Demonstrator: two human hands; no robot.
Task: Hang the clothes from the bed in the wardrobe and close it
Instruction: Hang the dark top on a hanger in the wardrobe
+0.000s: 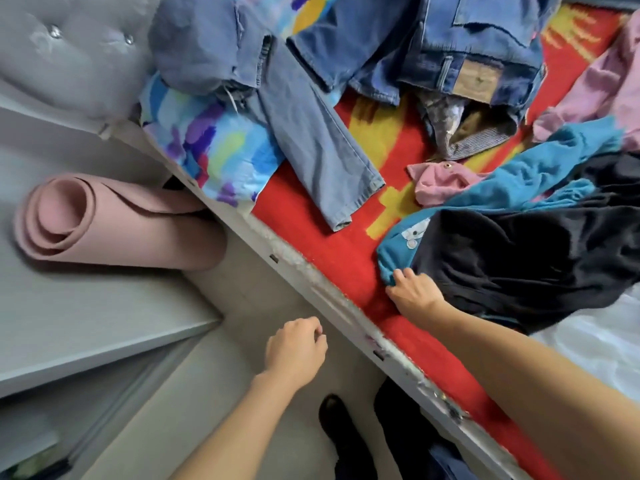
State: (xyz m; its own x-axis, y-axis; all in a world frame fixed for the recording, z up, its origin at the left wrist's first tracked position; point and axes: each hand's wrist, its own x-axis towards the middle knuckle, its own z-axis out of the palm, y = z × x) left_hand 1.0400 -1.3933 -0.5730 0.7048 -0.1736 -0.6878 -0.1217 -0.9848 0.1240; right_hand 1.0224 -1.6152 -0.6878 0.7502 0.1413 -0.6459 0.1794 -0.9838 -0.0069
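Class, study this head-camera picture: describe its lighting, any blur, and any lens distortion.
Head view: the light is soft and even, with no hard shadows. The white sheet at right looks washed out, and the black garment loses its folds in darkness. Head view: the bed frame edge is smeared and the left hand slightly soft. Head view: wide-angle stretch enlarges the forearms toward the bottom corners.

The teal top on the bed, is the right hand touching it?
Touching. The head view shows the right hand with fingers curled onto the near corner of the teal top, no gap between them.
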